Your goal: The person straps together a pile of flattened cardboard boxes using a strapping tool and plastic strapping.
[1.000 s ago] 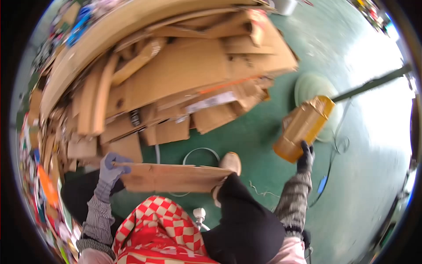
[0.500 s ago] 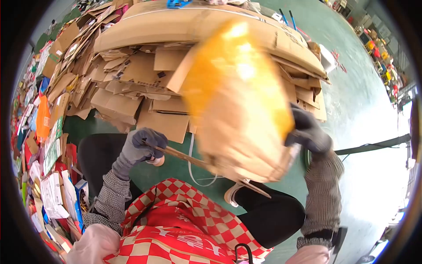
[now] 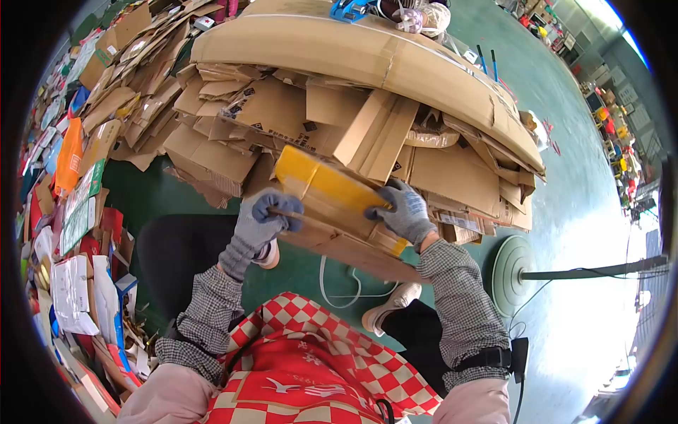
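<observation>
In front of my lap I hold two pieces of cardboard one against the other. My gloved left hand is closed on the left end of a flat brown cardboard sheet. Fingers of my gloved right hand clasp the right side of a yellow-and-brown cardboard piece, which leans against the far side of the brown sheet. Right behind them is a large stack of flattened cardboard.
A long bent cardboard sheet tops the stack, with a blue tool on it. Mixed paper and packaging pile up at left. A round stand base with a pole stands at right. A white strap lies by my shoe.
The yellow-and-brown piece has come down from a raised position to lie against the brown sheet. My right hand has moved inward and lower, closer to my left hand. The view has shifted.
</observation>
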Tool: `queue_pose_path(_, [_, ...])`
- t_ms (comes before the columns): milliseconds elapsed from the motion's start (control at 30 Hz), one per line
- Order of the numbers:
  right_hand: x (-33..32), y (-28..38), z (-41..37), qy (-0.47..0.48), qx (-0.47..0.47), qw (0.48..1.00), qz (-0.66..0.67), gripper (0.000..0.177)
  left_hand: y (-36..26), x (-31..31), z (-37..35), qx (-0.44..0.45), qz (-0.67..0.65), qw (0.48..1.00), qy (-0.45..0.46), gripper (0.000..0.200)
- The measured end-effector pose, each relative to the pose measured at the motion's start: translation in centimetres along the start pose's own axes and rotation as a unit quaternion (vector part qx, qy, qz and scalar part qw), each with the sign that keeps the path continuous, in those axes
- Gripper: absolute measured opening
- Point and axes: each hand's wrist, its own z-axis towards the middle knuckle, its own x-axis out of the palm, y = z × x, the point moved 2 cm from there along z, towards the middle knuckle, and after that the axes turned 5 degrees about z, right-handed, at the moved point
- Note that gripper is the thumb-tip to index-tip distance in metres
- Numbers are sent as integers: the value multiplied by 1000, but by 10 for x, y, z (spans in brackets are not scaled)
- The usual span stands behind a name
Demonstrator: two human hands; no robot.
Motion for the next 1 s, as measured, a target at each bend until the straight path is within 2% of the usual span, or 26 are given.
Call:
queue_pose_path(33, [-3, -2, 1, -24, 22, 999, 8, 44, -3, 1, 10, 4, 13, 1000, 12, 24])
queue_pose_path(67, [-8, 6, 1, -18, 14, 999, -35, 45, -25, 11, 24, -32, 10, 999, -35, 22])
queue_pose_path(100, [-8, 9, 4, -13, 17, 999, -32, 45, -19, 9, 36, -38, 9, 999, -35, 22])
queue_pose_path(167, [-9, 8, 14, -9, 26, 999, -48, 47, -3, 4, 57, 71, -78, 994, 1, 21])
queue_pose_path(300, [-12, 0, 18, 13, -11, 999, -48, 48, 36, -3, 71, 26, -29, 999, -19, 24])
queue_pose_path(333, [-25, 7, 18, 74, 10, 997, 0, 39, 47, -10, 70, 25, -48, 998, -39, 25])
queue_pose_path(367, [-31, 11, 13, 75, 15, 997, 0, 39, 51, -12, 71, 24, -67, 996, -61, 26])
queue_pose_path(433, [-42, 17, 2, 13, 29, 999, 15, 28, 59, -13, 71, 33, -68, 994, -83, 27])
queue_pose_path(467, [-54, 40, -13, -166, 25, 985, 43, 24, 64, -12, 72, 32, -31, 994, -102, 27])
queue_pose_path(500, [-54, 68, -36, -340, 18, 938, 69, 20, 68, -12, 73, 32, 6, 992, -121, 28])
queue_pose_path(533, [-28, 80, -64, -307, 136, 920, 199, 18, 72, -13, 75, 32, 2, 992, -121, 28])
queue_pose_path(567, [1, 89, -85, -267, 251, 872, 325, 17, 75, -15, 77, 48, -39, 991, -118, 28])
queue_pose_path(600, [28, 89, -85, -269, 251, 872, 324, 17, 78, -17, 79, 64, -79, 988, -117, 28])
queue_pose_path(667, [114, 61, -76, -203, 300, 750, 553, 38, 78, -20, 84, 76, -81, 987, -113, 28])
queue_pose_path(700, [148, 52, -79, -164, 325, 660, 657, 49, 78, -20, 81, 80, -81, 988, -103, 28])
queue_pose_path(767, [158, 20, -41, -132, 382, 583, 705, 50, 77, -15, 70, 56, -87, 988, -118, 30])
queue_pose_path(833, [162, 24, -24, -192, 418, 577, 675, 61, 68, -8, 57, -5, 7, 983, -181, 35])
queue_pose_path(867, [166, 29, -21, -193, 421, 571, 678, 61, 45, 1, 53, 79, 190, 955, -212, 38])
queue_pose_path(900, [167, 33, -17, -197, 403, 590, 670, 64, 27, 9, 41, 117, 360, 879, -290, 35])
queue_pose_path(933, [169, 36, -15, -200, 387, 609, 663, 67, 14, 21, 20, 149, 517, 765, -355, 32])
queue_pose_path(1000, [184, 32, -11, -208, 364, 610, 673, 64, 18, 56, -21, 140, 531, 817, -173, 25])
